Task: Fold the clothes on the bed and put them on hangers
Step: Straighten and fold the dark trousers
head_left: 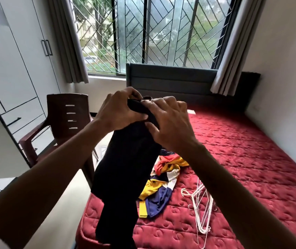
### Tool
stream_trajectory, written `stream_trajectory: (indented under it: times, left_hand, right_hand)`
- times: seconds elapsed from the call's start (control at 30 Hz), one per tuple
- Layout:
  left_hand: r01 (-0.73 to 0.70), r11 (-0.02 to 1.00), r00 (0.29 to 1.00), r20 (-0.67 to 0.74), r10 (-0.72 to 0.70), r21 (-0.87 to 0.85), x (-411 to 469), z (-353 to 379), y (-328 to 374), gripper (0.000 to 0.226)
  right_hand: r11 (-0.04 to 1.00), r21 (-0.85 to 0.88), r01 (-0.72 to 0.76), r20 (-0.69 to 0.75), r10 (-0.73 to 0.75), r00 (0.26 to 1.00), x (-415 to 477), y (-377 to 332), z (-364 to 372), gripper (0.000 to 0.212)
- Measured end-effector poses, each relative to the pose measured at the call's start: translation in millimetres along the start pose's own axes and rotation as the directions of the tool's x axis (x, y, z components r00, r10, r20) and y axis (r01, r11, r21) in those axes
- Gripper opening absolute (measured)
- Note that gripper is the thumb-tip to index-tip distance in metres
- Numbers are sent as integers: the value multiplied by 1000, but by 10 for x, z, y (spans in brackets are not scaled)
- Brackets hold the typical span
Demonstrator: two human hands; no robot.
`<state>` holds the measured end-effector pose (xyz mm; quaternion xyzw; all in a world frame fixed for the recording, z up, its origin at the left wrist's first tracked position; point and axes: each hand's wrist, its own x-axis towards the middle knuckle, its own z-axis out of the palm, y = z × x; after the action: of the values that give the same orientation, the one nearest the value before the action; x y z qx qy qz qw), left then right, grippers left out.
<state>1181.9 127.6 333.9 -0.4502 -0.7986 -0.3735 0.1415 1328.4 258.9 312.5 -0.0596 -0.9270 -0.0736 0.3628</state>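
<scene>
Two bare hands hold up one long black fabric garment [129,168] over the near left corner of the red quilted mattress [251,159]. The garment's top edge is bunched into a narrow band between the hands. The rest hangs straight down in a dark drape that widens at the middle and runs out at the bottom of the head view; its cut and seams are too dark to tell. The left hand [116,112] grips the left end of the band, fingers curled over the top and thumb under the cloth. The right hand [170,126] is just beside it, fingers bent over the band's right end and thumb pressed against the fabric below. On the mattress behind the drape lies a crumpled yellow, navy, red and white garment [161,180], and near it to the right is a loose heap of thin white hangers [201,203]. A brown plastic chair [66,119] stands beside the bed on the left, next to a white wardrobe [8,69]. A grey padded headboard [170,79] sits under the barred window [152,33].
</scene>
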Motion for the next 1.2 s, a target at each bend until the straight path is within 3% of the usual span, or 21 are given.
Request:
stream_trajectory:
  times: [0.07,0.2,0.4,0.43,0.5,0.57,0.6,0.7,0.77,0.83,0.9,0.97,1.03,1.07,1.13,1.2]
  left_hand:
    - [17,997,1000,18,-16,-76,-13,24,-52,56]
    - [34,981,999,10,-33,-192,-65,115,-125,50]
    - [87,974,991,-79,-105,-211,-137,209,-154,46]
    - [86,975,992,-76,-103,-203,-147,208,-151,46]
    - [85,978,993,-59,-98,-189,-172,193,-136,42]
    - [59,981,997,-40,-68,-183,-191,184,-111,38]
    - [43,984,998,-40,-51,-170,-197,184,-100,39]
    - [34,988,996,-75,-46,-147,-261,229,-80,38]
    - [69,972,989,-113,-97,-223,-365,285,-135,38]
    - [185,836,949,-127,-289,-517,-524,333,-318,49]
    - [398,595,828,-6,-561,-698,-781,393,-678,62]
    - [700,415,632,232,-740,-582,-1141,485,-1097,84]
    - [891,281,437,503,-746,-357,-1511,636,-1407,103]
    - [921,247,385,609,-694,-301,-1642,728,-1486,109]
    - [912,171,401,721,-565,-373,-1758,852,-1486,97]
    - [840,105,513,717,-472,-532,-1753,896,-1451,57]
  right_hand:
    - [999,49,9,2,-9,1000,-54,125,83,63]
    - [827,552,-103,102,55,993,-57,229,152,45]
    - [848,524,-81,68,53,996,-68,191,228,33]
    - [867,488,-99,82,67,994,-60,193,248,38]
    - [894,429,-131,146,74,986,-25,211,276,68]
    - [867,475,-150,248,32,968,38,206,273,99]
    - [855,496,-151,286,4,958,83,207,286,102]
    - [794,584,-168,372,-77,925,214,230,321,72]
    - [771,614,-168,359,-83,930,242,239,320,53]
    - [780,610,-139,314,-76,946,219,232,319,43]
    - [788,605,-116,261,-59,963,193,223,313,40]
    - [788,607,-104,197,-22,980,180,231,300,40]
    - [772,627,-105,157,7,988,195,246,296,39]
    - [765,635,-108,148,17,989,213,248,294,39]
    - [760,642,-104,127,29,992,264,237,280,38]
    - [751,654,-95,101,37,994,330,234,268,37]
